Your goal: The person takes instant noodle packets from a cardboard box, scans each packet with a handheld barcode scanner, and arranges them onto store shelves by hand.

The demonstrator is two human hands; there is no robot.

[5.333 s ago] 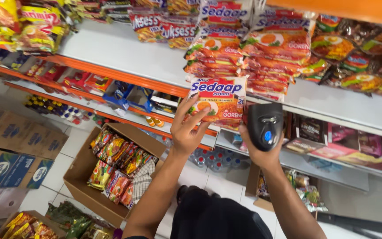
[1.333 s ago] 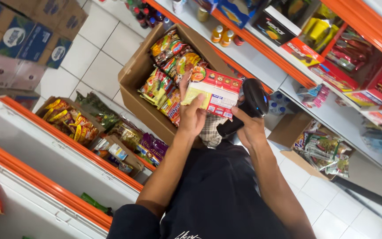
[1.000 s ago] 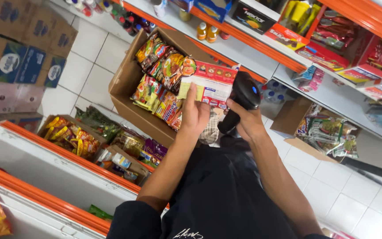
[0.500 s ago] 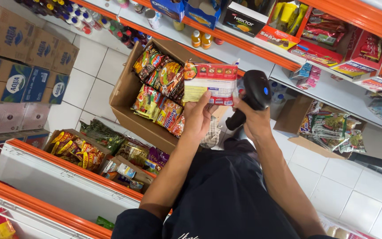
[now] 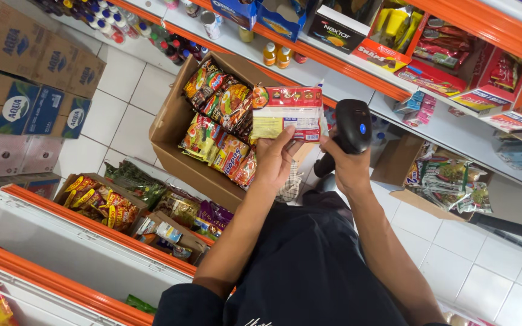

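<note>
Left hand (image 5: 276, 163), centre of frame: fingers closed on the lower edge of a flat noodle packet (image 5: 287, 113), held upright, back facing the camera. Right hand (image 5: 350, 164), just beside it: wrapped around a black handheld scanner (image 5: 353, 127), head level with the packet. Beneath, centre left: open cardboard box (image 5: 176, 115) of assorted snack packets on white tiled floor (image 5: 122, 102).

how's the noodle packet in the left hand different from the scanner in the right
The noodle packet is flat, thin and brightly printed in red, white and yellow; the scanner is bulky, rounded and plain black. The left hand pinches the packet by its lower edge, back side facing up, while the right hand wraps the scanner's handle. Both are held up side by side above the open cardboard box.
</note>
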